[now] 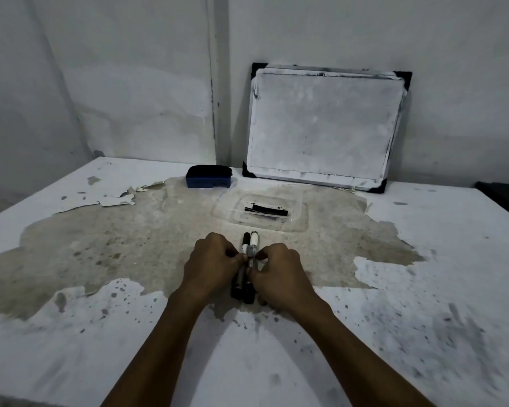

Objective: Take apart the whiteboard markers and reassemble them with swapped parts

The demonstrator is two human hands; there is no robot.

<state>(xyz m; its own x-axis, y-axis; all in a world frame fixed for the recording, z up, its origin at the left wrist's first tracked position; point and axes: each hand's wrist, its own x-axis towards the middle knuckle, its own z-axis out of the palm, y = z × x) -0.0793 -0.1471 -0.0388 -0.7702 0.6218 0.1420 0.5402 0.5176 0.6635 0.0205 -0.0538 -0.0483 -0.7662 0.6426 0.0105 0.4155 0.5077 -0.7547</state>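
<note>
Both forearms reach in from the near edge over the ink-spattered desk (423, 333). The left hand (210, 267) and right hand (279, 274) meet at the middle of two whiteboard markers (248, 259) lying side by side, pointing away from the person, their dark rear ends toward the camera and the white barrels and black far ends poking out past the knuckles. Left grip: thumb and forefinger closed on the left marker around mid-barrel. Right grip: fingertips pinched on the right marker at about the same spot. Whether either pinch sits on a cap seam or a barrel joint is hard to say, fingers cover it. Step in hand, as a guess: early disassembly, hands setting up to pull or twist a section loose; both markers look whole. Next move calls for holding one body firm and pulling straight along its axis, with the other marker set down so it does not roll. Further back, a clear shallow plastic tray (301, 221) sits on the worn patch of the desk, holding a few black stick-like parts (266, 210), possibly spare refills. Beyond it to the left, a blue eraser (208, 177); behind, a smudged whiteboard (325, 127) leans on the wall.
</note>
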